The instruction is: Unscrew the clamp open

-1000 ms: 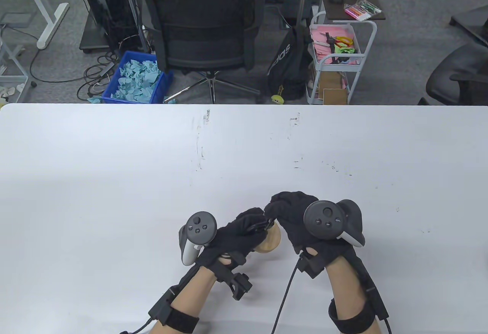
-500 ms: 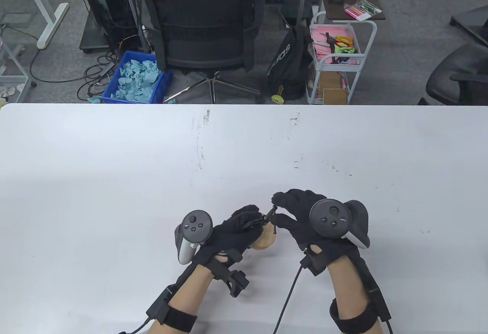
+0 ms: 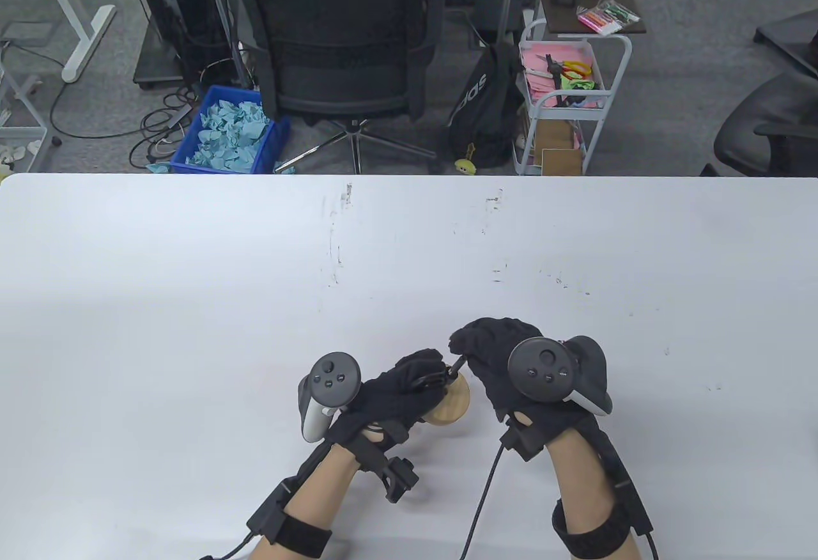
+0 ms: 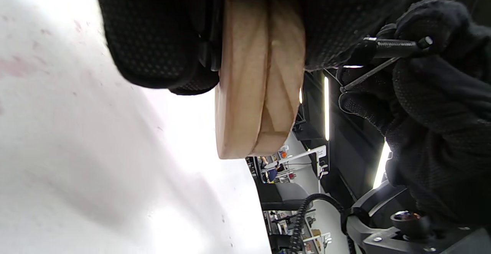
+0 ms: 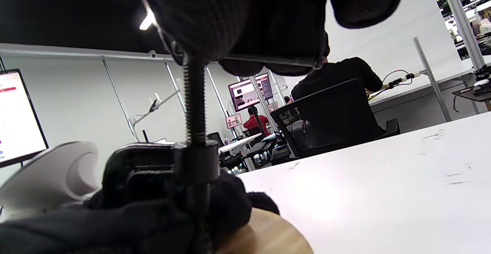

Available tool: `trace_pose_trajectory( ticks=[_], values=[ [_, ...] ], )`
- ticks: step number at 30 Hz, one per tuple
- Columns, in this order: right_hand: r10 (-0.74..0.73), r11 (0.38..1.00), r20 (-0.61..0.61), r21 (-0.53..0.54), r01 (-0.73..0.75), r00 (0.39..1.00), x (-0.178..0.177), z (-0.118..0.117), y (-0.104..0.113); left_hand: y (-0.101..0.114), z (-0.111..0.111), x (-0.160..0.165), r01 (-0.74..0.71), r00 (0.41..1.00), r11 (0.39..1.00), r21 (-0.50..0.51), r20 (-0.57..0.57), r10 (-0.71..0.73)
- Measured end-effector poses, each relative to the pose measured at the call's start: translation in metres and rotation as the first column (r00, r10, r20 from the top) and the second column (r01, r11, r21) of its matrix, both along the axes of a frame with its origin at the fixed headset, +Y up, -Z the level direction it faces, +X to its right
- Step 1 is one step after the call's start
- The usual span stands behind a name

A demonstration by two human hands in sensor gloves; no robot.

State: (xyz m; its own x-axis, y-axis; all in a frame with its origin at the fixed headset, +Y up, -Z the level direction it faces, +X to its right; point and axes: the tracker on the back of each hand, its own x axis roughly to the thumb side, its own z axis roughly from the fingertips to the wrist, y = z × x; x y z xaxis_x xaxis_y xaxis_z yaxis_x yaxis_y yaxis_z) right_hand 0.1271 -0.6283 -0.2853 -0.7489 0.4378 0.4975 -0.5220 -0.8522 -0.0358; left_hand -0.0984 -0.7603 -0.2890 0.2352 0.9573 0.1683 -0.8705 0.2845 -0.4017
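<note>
A small black C-clamp (image 3: pixel 434 381) is closed on two stacked round wooden discs (image 3: pixel 448 404). My left hand (image 3: pixel 396 394) grips the clamp frame and the discs, holding them just above the table. The discs show edge-on in the left wrist view (image 4: pixel 257 77). My right hand (image 3: pixel 492 355) pinches the thin metal crossbar at the top of the clamp's threaded screw (image 5: pixel 194 104). The crossbar (image 5: pixel 268 60) sits between the right fingertips. In the left wrist view the screw end (image 4: pixel 395 47) and crossbar lie inside the right fingers. The clamp frame (image 5: pixel 153 162) shows in the right wrist view.
The white table (image 3: pixel 192 279) reaches across the view, with small scuff marks near its middle. Beyond its far edge stand a black office chair (image 3: pixel 339 48), a blue bin of paper (image 3: pixel 230 132) and a white cart (image 3: pixel 562 93).
My right hand opened its fingers off the crossbar half a second ago, then closed on it again and turned back to the left. The left hand stayed on the clamp and discs.
</note>
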Motion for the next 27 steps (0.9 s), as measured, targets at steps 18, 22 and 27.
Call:
trace_pose_trajectory(
  ticks=[18,22,27],
  values=[
    [0.038,0.994,0.112,-0.102,-0.027,0.993,0.022,-0.005,-0.002,0.003,0.004,0.000,0.012,0.998,0.999,0.031,-0.061,-0.010],
    [0.035,0.995,0.089,-0.092,-0.027,0.995,0.013,-0.002,-0.001,0.004,0.004,0.002,0.054,0.998,0.997,0.050,-0.043,-0.051],
    [-0.033,0.996,-0.025,-0.087,0.031,0.999,0.000,0.001,0.001,0.003,0.006,0.004,0.046,0.998,0.998,0.046,-0.034,-0.044]
  ],
)
